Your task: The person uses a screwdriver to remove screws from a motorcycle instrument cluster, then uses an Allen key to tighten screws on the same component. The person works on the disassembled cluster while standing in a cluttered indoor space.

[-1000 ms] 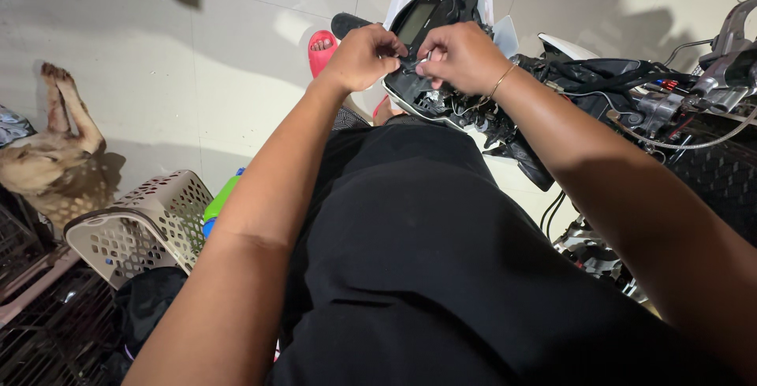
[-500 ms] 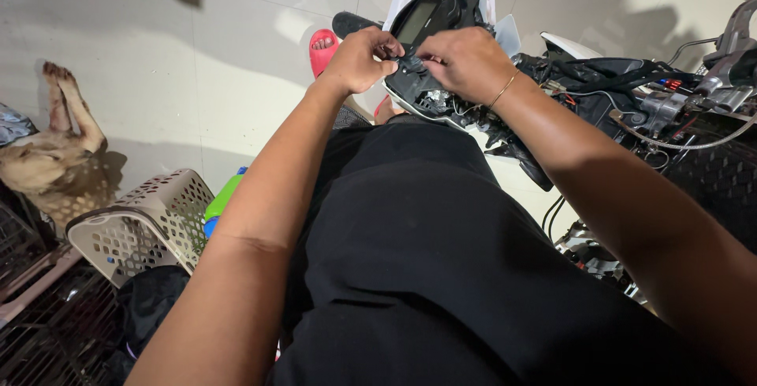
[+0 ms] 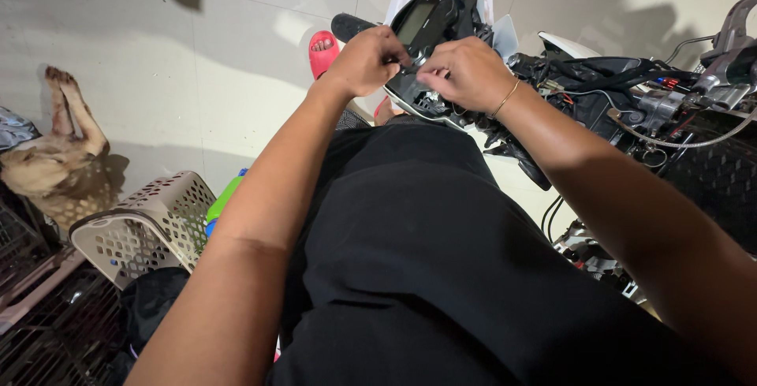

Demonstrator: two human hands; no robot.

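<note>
On the pale tiled floor (image 3: 197, 78) stands a stripped motorcycle front (image 3: 631, 102), its wiring and cables bare, and at its left end sits the black instrument panel (image 3: 430, 31) both hands work on. Since a second ago the hands have hardly shifted; only the view has drifted a little, so the fiddling at the panel's lower edge goes on at the same spot. The left hand (image 3: 364, 61) is curled, fingertips pinched on something small at that edge. The right hand (image 3: 467, 72), a thin bracelet (image 3: 505, 98) at its wrist, pinches close beside it. I cannot tell what either holds. A perforated beige basket (image 3: 146, 224) and a resting dog (image 3: 55, 157) lie well off left
</note>
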